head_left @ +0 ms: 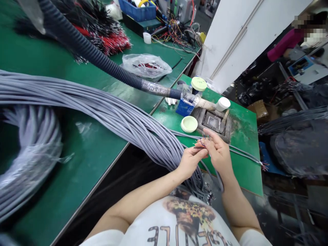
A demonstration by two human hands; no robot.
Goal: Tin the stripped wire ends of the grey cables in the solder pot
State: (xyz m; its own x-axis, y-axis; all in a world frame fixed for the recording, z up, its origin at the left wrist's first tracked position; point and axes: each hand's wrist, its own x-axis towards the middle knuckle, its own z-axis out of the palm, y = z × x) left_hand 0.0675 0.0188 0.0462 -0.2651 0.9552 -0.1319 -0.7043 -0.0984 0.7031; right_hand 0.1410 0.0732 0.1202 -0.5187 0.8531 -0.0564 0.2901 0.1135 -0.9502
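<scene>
L hand [191, 161] & R hand [217, 152] close together, fingertips pinching thin colored wires [201, 143] at end of grey cable [187, 134], above counter's [243, 177] near edge. Cable's long axis runs L-R; main grey cable bundle [102, 109] lies on L hand's side.

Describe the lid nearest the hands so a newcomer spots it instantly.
Start at the small green bench past the grey cables. A round pale green lid lies flat left of the metal recess, just above the left hand. A matching lid sits farther off beyond the blue box, and the white cap right of the recess differs in colour.
</scene>
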